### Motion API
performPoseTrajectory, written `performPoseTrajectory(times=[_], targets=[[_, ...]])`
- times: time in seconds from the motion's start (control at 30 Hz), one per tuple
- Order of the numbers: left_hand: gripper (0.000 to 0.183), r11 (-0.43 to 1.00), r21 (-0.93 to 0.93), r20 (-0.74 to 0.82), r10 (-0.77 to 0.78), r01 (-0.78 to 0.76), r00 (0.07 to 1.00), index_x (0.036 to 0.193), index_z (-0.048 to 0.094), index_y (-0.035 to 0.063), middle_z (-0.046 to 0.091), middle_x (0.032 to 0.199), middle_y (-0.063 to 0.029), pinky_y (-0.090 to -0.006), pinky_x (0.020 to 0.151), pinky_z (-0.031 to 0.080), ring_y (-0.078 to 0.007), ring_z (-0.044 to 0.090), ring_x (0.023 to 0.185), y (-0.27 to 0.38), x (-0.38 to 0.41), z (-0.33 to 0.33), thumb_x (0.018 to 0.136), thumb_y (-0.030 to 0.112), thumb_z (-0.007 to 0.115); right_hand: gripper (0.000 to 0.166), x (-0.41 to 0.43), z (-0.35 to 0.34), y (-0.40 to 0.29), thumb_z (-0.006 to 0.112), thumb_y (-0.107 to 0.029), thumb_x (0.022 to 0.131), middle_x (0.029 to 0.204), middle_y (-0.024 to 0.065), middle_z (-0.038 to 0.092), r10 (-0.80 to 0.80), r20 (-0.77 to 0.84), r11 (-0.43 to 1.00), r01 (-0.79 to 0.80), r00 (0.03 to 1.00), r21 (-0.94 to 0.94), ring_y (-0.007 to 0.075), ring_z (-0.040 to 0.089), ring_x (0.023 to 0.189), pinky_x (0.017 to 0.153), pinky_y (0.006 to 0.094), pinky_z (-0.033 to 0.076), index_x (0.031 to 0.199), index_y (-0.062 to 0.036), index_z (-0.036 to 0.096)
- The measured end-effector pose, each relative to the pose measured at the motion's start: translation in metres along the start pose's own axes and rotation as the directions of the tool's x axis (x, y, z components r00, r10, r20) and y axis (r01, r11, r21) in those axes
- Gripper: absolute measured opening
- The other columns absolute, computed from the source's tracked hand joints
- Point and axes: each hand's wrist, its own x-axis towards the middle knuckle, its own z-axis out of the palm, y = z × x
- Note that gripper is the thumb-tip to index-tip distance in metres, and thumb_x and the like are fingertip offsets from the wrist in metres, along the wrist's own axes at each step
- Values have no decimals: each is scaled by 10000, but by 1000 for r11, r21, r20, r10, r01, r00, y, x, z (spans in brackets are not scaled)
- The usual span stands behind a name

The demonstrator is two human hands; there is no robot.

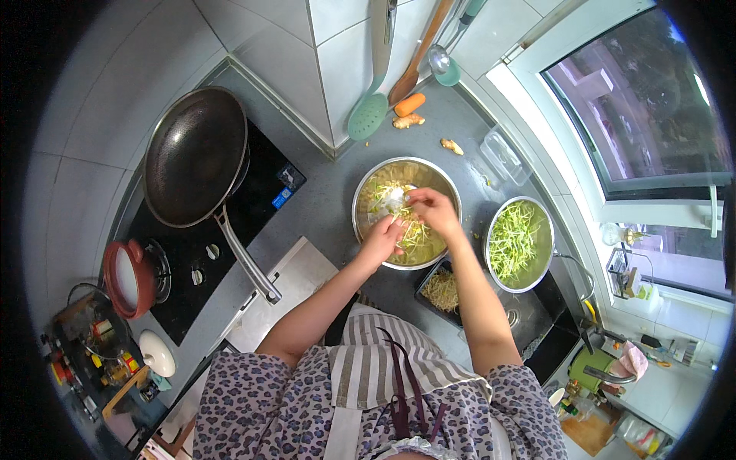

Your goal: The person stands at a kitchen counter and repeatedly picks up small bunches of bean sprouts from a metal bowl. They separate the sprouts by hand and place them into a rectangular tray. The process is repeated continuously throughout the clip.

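Note:
A steel bowl (pixel 454 190) with sprouts in water stands in front of me on the grey counter. My left hand (pixel 384 234) is over its near side, fingers closed around a few pale sprouts (pixel 413 237). Just right of it, my right hand (pixel 434 210) curls over the same bowl with bent fingers; whether it pinches a sprout cannot be made out. A bright white patch near the fingertips could be glare. To the right, a second metal bowl (pixel 550 253) contains many pale green sprouts (pixel 514 244). Brown root trimmings (pixel 441 290) fill a black tray (pixel 423 300), partly hidden by my right forearm.
A dark wok (pixel 195 155) sits on the black hob (pixel 259 172) at left, its handle pointing towards me. Behind the bowl lie a carrot (pixel 410 105), ginger pieces (pixel 408 121) and a clear plastic container (pixel 506 154). The sink (pixel 526 322) is at right.

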Motion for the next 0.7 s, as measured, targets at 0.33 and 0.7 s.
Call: performPoseTrajectory(times=[0.33, 0.7], targets=[[151, 960, -282, -105, -34, 3, 994, 956, 525, 47, 393, 656, 53, -184, 469, 286, -26, 358, 553, 33, -34, -13, 912, 191, 512, 177, 39, 48, 5, 614, -144, 728, 910, 95, 583, -276, 22, 562, 180, 961, -807, 308, 606, 756, 639, 398, 497, 902, -110, 603], [234, 942, 289, -275, 253, -171, 928, 975, 558, 24, 639, 808, -78, -258, 485, 431, -123, 610, 698, 48, 0, -23, 918, 234, 473, 96, 32, 26, -19, 602, -151, 709, 813, 118, 595, -382, 181, 516, 371, 906, -772, 303, 612, 671, 561, 414, 489, 754, -70, 573]])
